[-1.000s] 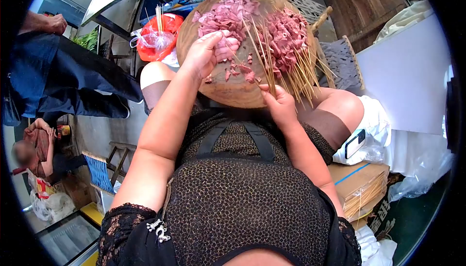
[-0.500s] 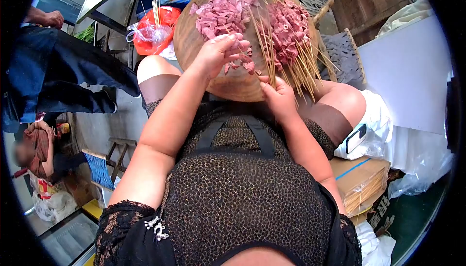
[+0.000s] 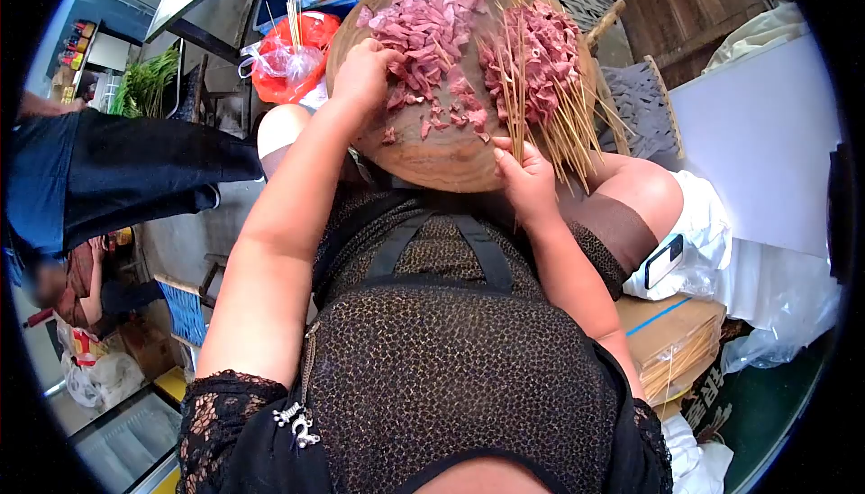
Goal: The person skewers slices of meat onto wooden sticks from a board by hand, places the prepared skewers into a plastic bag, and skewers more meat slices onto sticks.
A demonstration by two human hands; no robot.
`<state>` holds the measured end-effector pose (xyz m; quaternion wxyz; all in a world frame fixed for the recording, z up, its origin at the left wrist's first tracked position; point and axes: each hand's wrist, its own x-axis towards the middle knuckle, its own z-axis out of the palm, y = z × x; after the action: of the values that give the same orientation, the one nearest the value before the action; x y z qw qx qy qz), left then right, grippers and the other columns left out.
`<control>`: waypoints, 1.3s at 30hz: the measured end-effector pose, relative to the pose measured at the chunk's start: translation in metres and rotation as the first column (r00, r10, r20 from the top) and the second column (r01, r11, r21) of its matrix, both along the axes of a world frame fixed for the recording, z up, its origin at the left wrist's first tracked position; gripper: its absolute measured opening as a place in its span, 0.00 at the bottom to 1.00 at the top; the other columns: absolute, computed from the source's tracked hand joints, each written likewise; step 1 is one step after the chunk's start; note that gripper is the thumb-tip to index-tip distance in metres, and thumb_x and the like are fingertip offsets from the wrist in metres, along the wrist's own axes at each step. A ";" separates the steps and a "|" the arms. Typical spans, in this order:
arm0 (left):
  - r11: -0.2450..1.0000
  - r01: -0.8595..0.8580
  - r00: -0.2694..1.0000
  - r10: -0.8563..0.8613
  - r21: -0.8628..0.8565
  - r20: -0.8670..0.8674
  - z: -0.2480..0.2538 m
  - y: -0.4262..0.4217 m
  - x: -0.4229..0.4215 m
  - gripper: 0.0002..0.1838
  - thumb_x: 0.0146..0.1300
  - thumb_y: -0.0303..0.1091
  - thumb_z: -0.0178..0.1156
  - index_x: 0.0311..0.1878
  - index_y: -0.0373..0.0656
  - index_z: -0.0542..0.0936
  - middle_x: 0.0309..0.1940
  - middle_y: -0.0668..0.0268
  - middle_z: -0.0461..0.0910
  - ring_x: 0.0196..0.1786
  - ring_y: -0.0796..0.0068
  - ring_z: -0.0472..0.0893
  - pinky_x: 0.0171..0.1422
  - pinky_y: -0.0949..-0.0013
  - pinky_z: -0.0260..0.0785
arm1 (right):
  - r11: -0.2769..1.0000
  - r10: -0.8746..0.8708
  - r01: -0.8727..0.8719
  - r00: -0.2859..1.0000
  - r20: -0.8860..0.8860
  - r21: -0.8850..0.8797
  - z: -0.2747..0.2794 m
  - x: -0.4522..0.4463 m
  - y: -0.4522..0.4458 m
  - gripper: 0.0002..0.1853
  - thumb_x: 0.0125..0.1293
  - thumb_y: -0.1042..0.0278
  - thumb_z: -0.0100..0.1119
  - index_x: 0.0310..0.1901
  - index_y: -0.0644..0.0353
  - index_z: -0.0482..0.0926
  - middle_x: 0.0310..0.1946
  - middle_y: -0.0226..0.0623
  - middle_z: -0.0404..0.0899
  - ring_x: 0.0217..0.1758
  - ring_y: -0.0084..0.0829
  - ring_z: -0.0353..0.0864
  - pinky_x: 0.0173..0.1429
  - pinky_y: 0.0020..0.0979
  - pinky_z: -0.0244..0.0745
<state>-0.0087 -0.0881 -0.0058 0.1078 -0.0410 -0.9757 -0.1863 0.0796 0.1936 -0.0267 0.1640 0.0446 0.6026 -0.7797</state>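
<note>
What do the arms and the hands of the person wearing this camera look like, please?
The left hand and right hand wear no gloves, and no watch or bracelet shows on either wrist. The left sleeve and right sleeve are short and black, ending in patterned openwork lace. Rings cannot be made out.

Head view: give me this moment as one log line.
left hand: at loose meat edge | right hand: gripping skewers | skewered meat: on wooden board, right of loose meat
</note>
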 end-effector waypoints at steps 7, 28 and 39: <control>0.998 0.003 0.994 -0.010 -0.067 -0.112 -0.014 -0.003 0.009 0.10 0.56 0.29 0.58 0.43 0.45 0.79 0.39 0.59 0.76 0.44 0.58 0.75 0.49 0.63 0.68 | 1.000 0.018 -0.017 1.000 -0.021 0.004 0.004 0.003 0.002 0.09 0.63 0.73 0.55 0.45 0.61 0.77 0.25 0.21 0.71 0.25 0.13 0.66 0.30 0.16 0.62; -0.005 -0.272 0.962 0.020 0.962 0.272 0.002 0.023 0.033 0.07 0.67 0.32 0.48 0.43 0.41 0.73 0.39 0.64 0.79 0.38 0.73 0.79 0.45 0.70 0.75 | 0.969 0.191 -0.187 0.981 -0.010 0.160 0.004 0.016 0.007 0.08 0.61 0.71 0.56 0.42 0.61 0.78 0.25 0.19 0.71 0.26 0.12 0.66 0.32 0.17 0.64; -0.056 -0.295 0.955 -0.036 0.954 0.293 0.005 0.028 0.037 0.07 0.65 0.30 0.52 0.44 0.40 0.73 0.41 0.63 0.79 0.40 0.74 0.80 0.46 0.70 0.75 | 0.969 0.187 -0.181 0.982 -0.020 0.168 0.003 0.018 0.007 0.08 0.61 0.72 0.56 0.42 0.62 0.78 0.24 0.20 0.71 0.26 0.13 0.66 0.31 0.18 0.64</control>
<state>0.0286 -0.0606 -0.0004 0.0085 0.1644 -0.5429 -0.8235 0.0973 0.2002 -0.0234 0.2207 -0.0118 0.6697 -0.7090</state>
